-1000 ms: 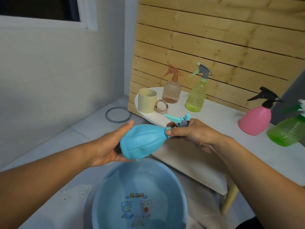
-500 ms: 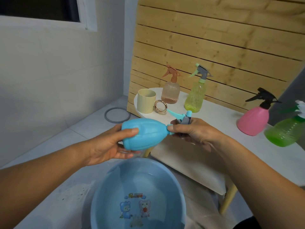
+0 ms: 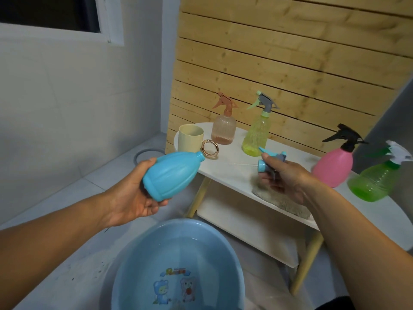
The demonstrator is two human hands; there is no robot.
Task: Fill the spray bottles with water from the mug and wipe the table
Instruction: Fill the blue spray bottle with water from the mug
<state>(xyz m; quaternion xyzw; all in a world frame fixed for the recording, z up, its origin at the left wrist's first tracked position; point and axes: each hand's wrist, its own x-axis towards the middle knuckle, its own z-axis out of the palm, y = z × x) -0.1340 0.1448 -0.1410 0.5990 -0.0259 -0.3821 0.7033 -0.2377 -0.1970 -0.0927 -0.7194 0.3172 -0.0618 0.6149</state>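
The head view looks down at two bare arms reaching out over a blue basin [image 3: 178,260] on the floor. The basin has water in it and cartoon bears on its bottom.

The left hand [image 3: 131,198] holds the blue bottle [image 3: 171,174]. Its fingers and thumb curl round the fat bottom end. The bottle is tipped on its side, with its open neck pointing up and to the right, toward the bench. The bottle has no top on it.

The right hand [image 3: 285,175] holds the blue spray top [image 3: 269,159]. The fingers curl round it and the thumb presses on its upper side. A thin clear tube sticks out of the top toward the left. The spray top and the blue bottle are apart, with a gap between them.

The white bench [image 3: 234,166] stands against a wall of wooden boards. At its left end sits the cream mug [image 3: 190,138], standing upright. Just beside the mug is a shiny gold ring [image 3: 209,148]. Behind it stands a peach bottle [image 3: 224,126] with an orange spray top. Next to that is a yellow bottle [image 3: 257,133] with a grey and green top. Farther right stand a pink bottle [image 3: 334,162] with a black top and a green bottle [image 3: 375,180] with a white top.

A grey cloth [image 3: 283,201] lies on the bench, near its front edge, partly under the right hand. The bench has a lower shelf [image 3: 241,220] too.
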